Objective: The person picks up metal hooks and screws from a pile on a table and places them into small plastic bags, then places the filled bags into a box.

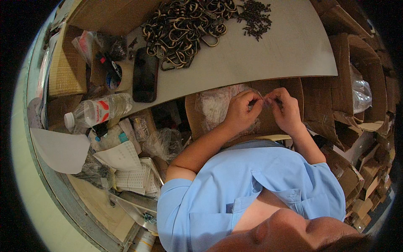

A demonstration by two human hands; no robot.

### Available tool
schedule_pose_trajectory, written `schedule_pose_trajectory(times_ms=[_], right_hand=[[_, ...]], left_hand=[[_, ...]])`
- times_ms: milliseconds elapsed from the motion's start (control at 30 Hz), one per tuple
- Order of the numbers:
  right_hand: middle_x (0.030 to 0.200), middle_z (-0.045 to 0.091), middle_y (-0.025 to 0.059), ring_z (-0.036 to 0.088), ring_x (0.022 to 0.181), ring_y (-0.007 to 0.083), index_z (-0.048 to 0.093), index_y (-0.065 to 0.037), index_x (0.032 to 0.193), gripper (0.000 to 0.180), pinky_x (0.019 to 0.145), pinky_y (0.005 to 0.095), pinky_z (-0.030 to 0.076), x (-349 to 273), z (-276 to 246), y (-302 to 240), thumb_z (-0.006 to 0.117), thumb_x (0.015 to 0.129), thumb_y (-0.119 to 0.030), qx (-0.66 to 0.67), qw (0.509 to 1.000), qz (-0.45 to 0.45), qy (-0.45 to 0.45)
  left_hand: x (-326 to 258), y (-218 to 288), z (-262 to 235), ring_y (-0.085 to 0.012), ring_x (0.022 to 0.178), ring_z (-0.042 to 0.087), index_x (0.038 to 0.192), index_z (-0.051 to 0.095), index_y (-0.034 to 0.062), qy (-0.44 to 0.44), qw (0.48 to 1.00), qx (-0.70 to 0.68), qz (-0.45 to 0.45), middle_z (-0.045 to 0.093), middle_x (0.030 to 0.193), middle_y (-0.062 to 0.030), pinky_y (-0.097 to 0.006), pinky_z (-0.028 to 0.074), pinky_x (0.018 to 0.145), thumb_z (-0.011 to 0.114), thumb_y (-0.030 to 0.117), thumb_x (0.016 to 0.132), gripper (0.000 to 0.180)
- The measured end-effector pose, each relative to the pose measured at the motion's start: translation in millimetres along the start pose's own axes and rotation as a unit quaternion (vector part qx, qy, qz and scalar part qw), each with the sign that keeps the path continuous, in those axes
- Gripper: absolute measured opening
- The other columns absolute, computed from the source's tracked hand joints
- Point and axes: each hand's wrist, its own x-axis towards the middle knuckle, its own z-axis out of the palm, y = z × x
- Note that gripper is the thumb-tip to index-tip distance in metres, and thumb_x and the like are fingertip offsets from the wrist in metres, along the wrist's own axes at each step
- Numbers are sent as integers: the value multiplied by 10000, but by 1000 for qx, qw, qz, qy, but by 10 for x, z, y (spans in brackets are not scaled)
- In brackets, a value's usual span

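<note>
My left hand (pixel 243 109) and my right hand (pixel 287 111) meet in front of my chest, just off the near edge of the table. Fingers of both are closed in a pinch. Between the fingertips shows a bit of thin clear plastic (pixel 265 99); its full shape is hidden. Beneath the hands, an open carton (pixel 194 115) holds crumpled clear plastic bags (pixel 216 105). Farther off on the table (pixel 273 54) lies a heap of bronze-coloured metal clasps and rings (pixel 184 31). To its right is a pile of small dark screws or pins (pixel 255 19).
A dark phone (pixel 145 80) lies at the table's left edge, near a clear bottle with a white cap (pixel 98 111). Papers (pixel 130 172) and plastic wrap (pixel 163 143) clutter the left side. Cardboard boxes (pixel 350 80) crowd the right.
</note>
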Motion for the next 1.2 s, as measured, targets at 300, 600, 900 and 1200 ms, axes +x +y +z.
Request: schedule_pose_trajectory(times_ms=[300,600,900,1200], right_hand=[[885,622,109,651,856,184,501,-10,990,213,673,281,502,-2,1,-27,605,811,39,165,980,110,-1],[849,572,64,622,812,139,483,-20,970,318,694,265,475,35,-37,6,676,732,62,146,978,148,11],[772,601,95,628,722,149,478,-18,968,360,639,267,485,31,14,2,702,694,53,75,989,125,14],[778,640,122,654,735,184,515,-17,996,371,670,285,500,47,36,-44,728,693,8,47,991,124,-2]], left_hand=[[-2,-31,10,-181,677,605,800,614,-21,13,1000,-1,-11,631,737,-118,-304,470,616,655,83,786,113],[-15,-20,26,-129,688,602,875,632,-21,14,999,-36,-38,658,781,-104,-273,467,598,625,68,818,107],[-65,44,26,-60,694,536,976,645,-41,-39,973,-182,-139,637,791,-12,-233,445,591,607,121,871,197],[-65,-100,64,-69,746,567,968,649,-55,-14,951,-230,-207,654,829,-26,-234,470,665,597,127,887,206]])
